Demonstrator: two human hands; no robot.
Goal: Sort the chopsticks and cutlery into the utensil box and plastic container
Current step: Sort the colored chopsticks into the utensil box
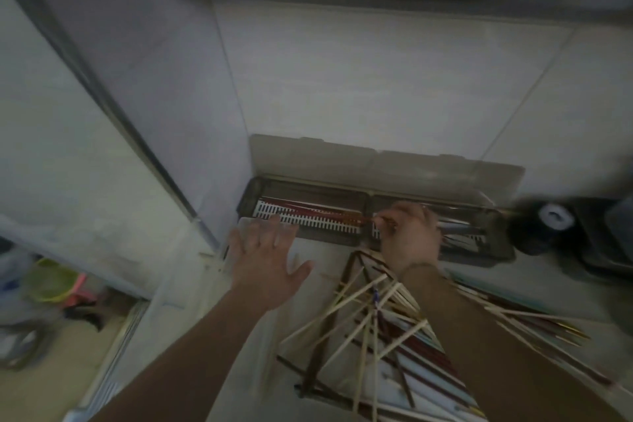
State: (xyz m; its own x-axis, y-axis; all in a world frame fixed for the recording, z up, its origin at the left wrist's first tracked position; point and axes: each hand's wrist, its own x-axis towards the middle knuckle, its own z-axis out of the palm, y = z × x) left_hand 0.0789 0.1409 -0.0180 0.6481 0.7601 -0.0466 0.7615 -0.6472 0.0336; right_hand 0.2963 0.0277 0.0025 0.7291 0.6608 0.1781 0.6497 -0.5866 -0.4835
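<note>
A: Our right hand pinches red chopsticks over the box; left hand hovers, fingers spread.

B: We lay them parallel in the left compartment. Pile waits on the surface.

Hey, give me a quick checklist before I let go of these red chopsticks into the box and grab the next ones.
1. Utensil box lid up, compartments reachable: ok.
2. Red chopsticks lying lengthwise in the left compartment over the white slotted tray: ok.
3. Right hand holds the chopstick ends over the divider: ok; whether the ends clear the divider: cannot tell, blurred.
4. Left hand open beside the box's front edge, free for the next pick: ok.
5. Loose chopsticks in a crossed, tangled pile: not ok for a clean grab.
6. Plastic container located: cannot tell.
</note>
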